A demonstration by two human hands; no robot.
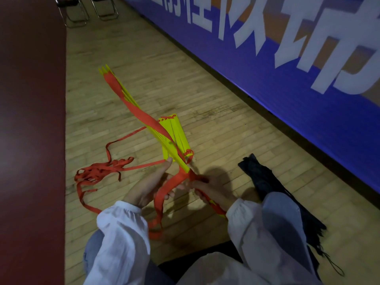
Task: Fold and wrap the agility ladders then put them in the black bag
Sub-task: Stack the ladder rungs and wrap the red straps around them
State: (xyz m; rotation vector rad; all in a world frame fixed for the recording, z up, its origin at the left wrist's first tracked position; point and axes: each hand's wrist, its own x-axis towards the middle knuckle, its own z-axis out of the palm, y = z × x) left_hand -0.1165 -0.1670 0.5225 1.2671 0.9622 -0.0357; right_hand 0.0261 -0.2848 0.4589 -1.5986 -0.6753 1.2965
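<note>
While my right grip (211, 192) clasps the yellow ladder bundle (161, 140), my left grip (148, 186) pinches its red strap (174, 182); the black bag (265, 182) lies at three o'clock.

- Blue banner (298, 112): huge white characters, probably Chinese, but upside down and cropped, so not readable.
- Yellow rungs (176, 132): tiny red marks at the ends, too blurry.

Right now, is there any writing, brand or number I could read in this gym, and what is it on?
Blue banner: large white characters, cut off by the frame and seen at a slant; I cannot read them.
Yellow rungs: small red marks at the ends, too small to read.
Black bag: no text visible.
</note>
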